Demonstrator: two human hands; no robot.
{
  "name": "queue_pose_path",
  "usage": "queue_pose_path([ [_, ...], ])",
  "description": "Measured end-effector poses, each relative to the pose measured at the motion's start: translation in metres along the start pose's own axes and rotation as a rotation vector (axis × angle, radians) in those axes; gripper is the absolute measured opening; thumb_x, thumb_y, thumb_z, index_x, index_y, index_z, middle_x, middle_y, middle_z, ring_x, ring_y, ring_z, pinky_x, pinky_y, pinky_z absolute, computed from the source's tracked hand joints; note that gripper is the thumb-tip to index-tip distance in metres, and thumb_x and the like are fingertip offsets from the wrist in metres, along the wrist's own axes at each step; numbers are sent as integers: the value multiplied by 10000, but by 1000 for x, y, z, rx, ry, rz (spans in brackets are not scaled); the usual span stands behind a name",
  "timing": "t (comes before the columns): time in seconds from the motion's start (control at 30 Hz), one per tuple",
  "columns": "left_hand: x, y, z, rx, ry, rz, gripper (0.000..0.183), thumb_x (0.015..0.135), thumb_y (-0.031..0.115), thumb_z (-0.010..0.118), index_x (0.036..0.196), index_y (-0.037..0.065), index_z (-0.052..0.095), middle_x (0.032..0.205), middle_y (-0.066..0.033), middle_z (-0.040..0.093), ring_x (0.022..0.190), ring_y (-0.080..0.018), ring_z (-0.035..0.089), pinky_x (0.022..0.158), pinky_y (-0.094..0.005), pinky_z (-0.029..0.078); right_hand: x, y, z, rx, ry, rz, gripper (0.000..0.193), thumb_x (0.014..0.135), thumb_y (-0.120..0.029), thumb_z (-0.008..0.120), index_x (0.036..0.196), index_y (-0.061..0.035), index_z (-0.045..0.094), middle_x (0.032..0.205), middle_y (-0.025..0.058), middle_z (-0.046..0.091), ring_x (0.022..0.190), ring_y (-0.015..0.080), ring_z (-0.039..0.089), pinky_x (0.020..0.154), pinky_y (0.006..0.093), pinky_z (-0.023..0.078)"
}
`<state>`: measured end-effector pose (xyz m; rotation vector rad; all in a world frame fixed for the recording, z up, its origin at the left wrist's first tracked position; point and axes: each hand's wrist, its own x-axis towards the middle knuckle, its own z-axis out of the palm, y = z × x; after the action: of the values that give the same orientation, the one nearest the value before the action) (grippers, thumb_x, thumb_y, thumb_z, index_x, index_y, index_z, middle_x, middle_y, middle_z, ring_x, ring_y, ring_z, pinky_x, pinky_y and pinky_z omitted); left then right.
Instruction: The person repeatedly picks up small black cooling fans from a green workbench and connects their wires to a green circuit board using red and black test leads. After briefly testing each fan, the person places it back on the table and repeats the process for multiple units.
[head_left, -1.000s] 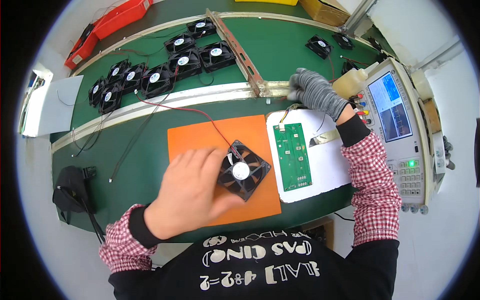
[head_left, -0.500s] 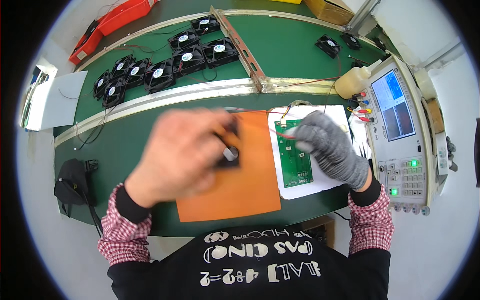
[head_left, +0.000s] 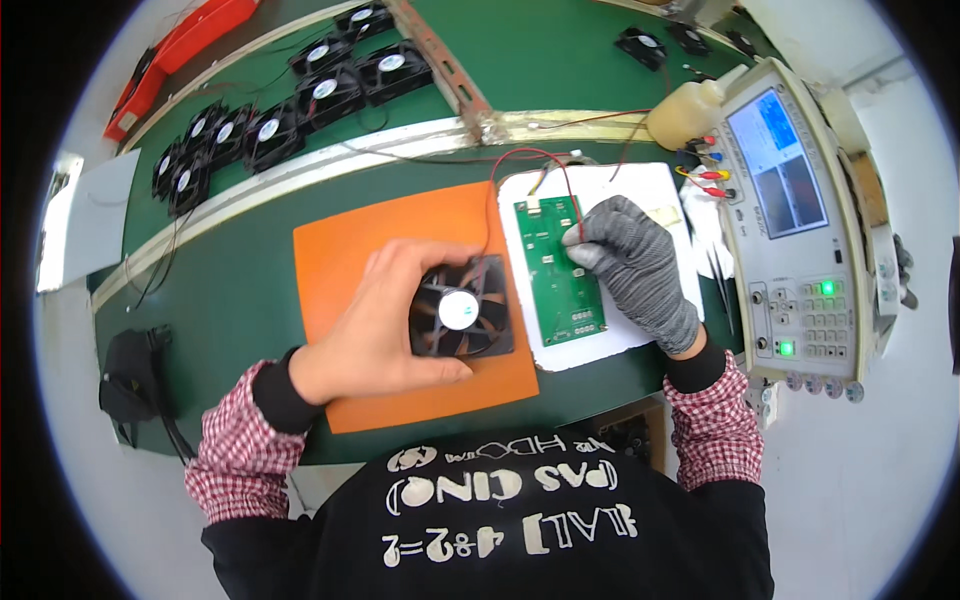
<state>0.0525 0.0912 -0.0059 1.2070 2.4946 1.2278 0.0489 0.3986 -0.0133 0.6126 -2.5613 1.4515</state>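
Note:
My bare left hand (head_left: 375,340) curls around the left side of a square black cooling fan (head_left: 490,335), thumb at its near edge and fingers at its far edge. The fan lies on an orange mat (head_left: 335,270) with its round white label facing up. From its far edge a thin red wire (head_left: 530,150) arches over to the right. In a grey knitted glove, my right hand (head_left: 640,270) pinches the wire's end between thumb and forefinger, over a green circuit board (head_left: 555,300). The fingers hide the wire's tip. A white pad (head_left: 655,185) lies beneath the board.
Several black fans (head_left: 325,90) stand beyond a metal rail (head_left: 300,185) at the far left. On the right are a bench tester (head_left: 840,270) with a lit screen, a yellowish bottle (head_left: 685,115) and dark tweezers (head_left: 722,290). A black pouch (head_left: 135,375) lies at the left.
The view has shifted slightly. My left hand, blurred above the fan before, now clasps its side. My right hand has brought the red wire's end in over the circuit board.

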Motion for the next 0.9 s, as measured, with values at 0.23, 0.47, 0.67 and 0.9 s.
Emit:
queue_pose_path([
  [0.23,-1,-3,6,93,47,60,1187,582,569,885,1464,12,319,1343,-168,506,1247,-341,440,1078,-462,317,2,0,0,-297,-42,-297,278,722,69,648,963,-63,690,880,86,632,833,260,630,746,360,522],
  [0.47,1,-4,9,167,76,75,1114,609,520,872,1453,2,364,1305,-168,531,1168,-359,488,1037,-462,342,4,-12,1,-466,-78,-296,362,664,110,605,962,-74,696,865,96,631,807,279,623,714,385,523],
  [0.67,-2,24,-13,596,302,383,860,598,357,865,1286,-58,559,1171,-143,614,978,-314,571,850,-418,425,-1,1,4,-227,-5,-124,266,772,89,628,982,-58,702,874,99,632,801,244,635,730,338,532],
  [0.9,-21,70,-46,428,350,409,949,547,508,834,1213,-115,575,1042,-177,652,833,-310,620,795,-378,469,-5,5,5,-260,20,-129,209,780,60,667,944,-59,717,920,103,637,862,264,642,750,347,550],
])
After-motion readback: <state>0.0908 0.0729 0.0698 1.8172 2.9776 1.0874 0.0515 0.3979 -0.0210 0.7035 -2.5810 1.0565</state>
